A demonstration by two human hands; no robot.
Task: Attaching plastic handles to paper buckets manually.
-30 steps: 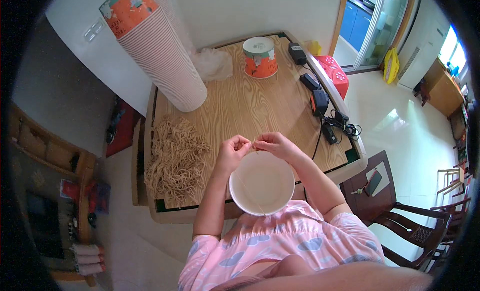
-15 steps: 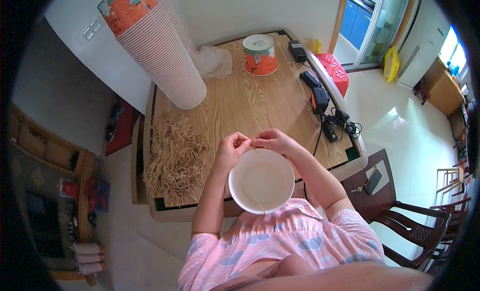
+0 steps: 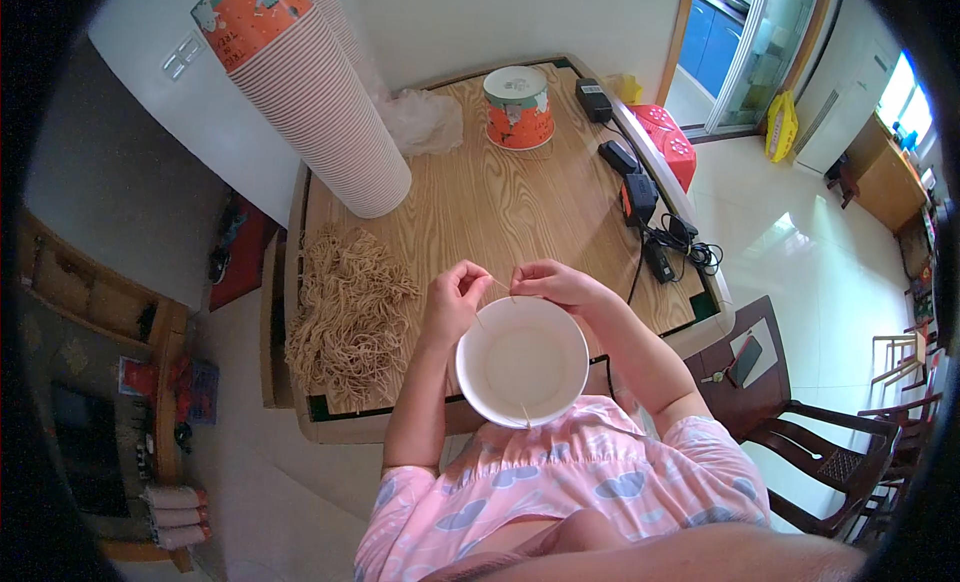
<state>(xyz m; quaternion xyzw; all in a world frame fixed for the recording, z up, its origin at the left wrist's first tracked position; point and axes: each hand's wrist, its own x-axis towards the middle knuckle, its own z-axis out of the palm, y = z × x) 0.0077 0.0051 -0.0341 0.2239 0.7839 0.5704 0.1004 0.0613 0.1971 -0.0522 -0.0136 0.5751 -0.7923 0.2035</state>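
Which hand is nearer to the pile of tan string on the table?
Left. The left hand is just right of the string pile; the right hand is farther right, above the white bowl.

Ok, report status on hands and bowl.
Left hand and right hand pinching a thin string at the white bowl rim. String pile left. Nothing blocking.

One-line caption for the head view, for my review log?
Both hands, left hand and right hand, pinch a thin string over a white paper bowl beside a pile of tan strings on a wooden table.
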